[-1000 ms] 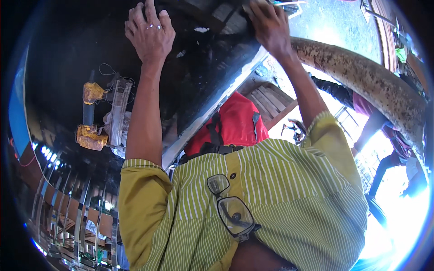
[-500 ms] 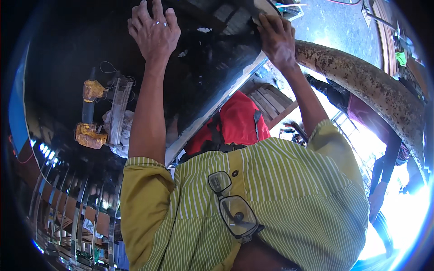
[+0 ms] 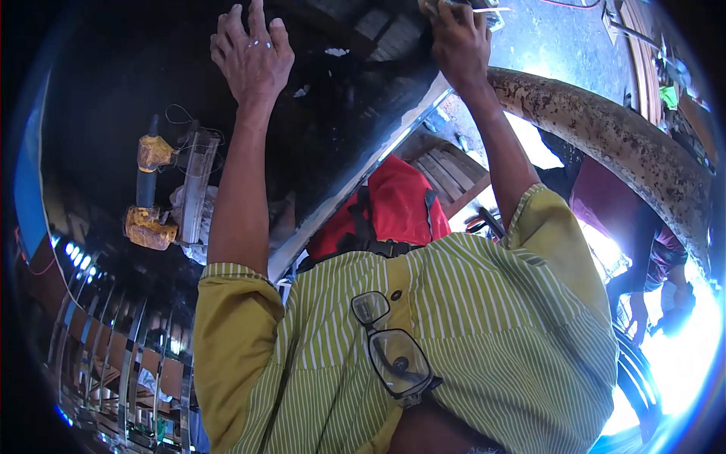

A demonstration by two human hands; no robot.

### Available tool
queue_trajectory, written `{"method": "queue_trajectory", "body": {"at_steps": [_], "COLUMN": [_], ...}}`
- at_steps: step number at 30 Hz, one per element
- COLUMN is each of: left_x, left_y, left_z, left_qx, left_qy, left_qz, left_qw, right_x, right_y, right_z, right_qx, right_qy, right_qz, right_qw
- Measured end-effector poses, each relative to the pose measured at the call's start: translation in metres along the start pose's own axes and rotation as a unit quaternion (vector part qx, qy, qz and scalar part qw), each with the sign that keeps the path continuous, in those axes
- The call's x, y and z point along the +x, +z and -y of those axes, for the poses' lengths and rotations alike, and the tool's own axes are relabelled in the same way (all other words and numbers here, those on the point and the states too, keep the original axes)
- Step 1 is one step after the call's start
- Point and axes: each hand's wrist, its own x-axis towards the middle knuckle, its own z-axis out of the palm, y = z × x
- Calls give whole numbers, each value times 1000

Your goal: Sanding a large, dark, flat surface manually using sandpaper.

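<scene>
My left hand lies on a dark, glossy panel, fingers spread, holding nothing. My right hand is at the panel's far right corner with its fingers bent around something pale at the picture's top edge, too cut off to name. Left of my left forearm, a blue bar with yellow-brown lumpy ends rests on the panel. Beside it are a long grey block with thin wire looped about it and a crumpled pale cloth.
A thick, mottled curved beam arches past my right arm. Below the panel's pale edge sits a red bag with black straps, near wooden slats. Another person in maroon bends at the right. Eyeglasses hang on my shirt.
My right hand has moved slightly up and away along the panel's corner. My left hand has shifted a little left, still spread. The other person's arm and body have moved at the right.
</scene>
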Motion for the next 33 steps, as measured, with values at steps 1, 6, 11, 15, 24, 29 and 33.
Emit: {"method": "queue_trajectory", "body": {"at_steps": [1, 6, 11, 15, 24, 29, 33], "left_x": [0, 0, 0, -1, 7, 6, 8], "left_y": [-1, -2, 0, 4, -10, -15, -9], "left_z": [1, 0, -1, 1, -9, -16, -11], "left_qx": [3, 6, 5, -10, 17, 48, 80], "left_qy": [1, -9, 1, 3, 8, -57, -25], "left_qz": [-4, 8, 1, -24, -16, 79, 28], "left_qw": [1000, 1000, 1000, 1000, 1000, 994, 996], "right_x": [1, -21, -15, -24, -24, -9, -12], "right_y": [2, 2, -11, -23, 5, 2, -2], "right_z": [-1, 3, 11, 24, 5, 2, -7], "right_qx": [2, 9, -10, 29, 15, 2, 2], "right_qy": [10, 10, 49, 56, 61, 8, 13], "right_qz": [6, 17, 68, 69, 59, -16, 92], "right_qw": [1000, 1000, 996, 996, 996, 1000, 996]}}
